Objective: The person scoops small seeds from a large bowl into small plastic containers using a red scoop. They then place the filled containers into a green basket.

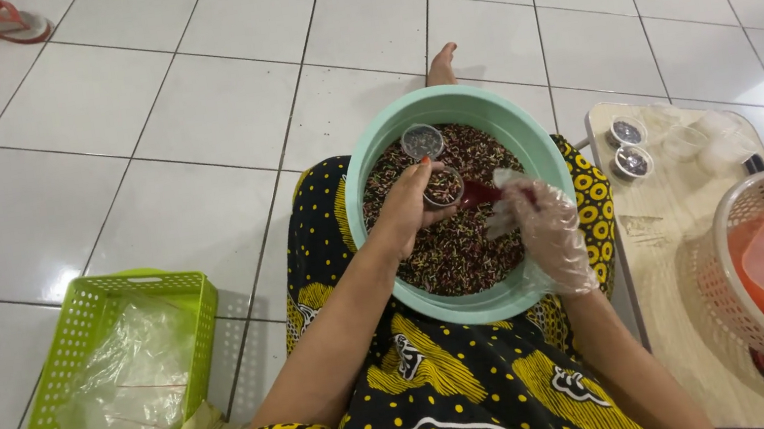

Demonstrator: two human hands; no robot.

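A mint-green bowl rests on my lap, filled with a dark mix of small coloured grains. My left hand holds a small clear cup over the mix. My right hand, in a clear plastic glove, grips a red spoon whose bowl touches the cup's rim. Another small filled cup sits in the mix at the far side.
A low wooden board at my right carries two filled cups, empty clear cups and a white basket with an orange tray of clear lids. A green basket with plastic bags sits left. A sandal lies far left.
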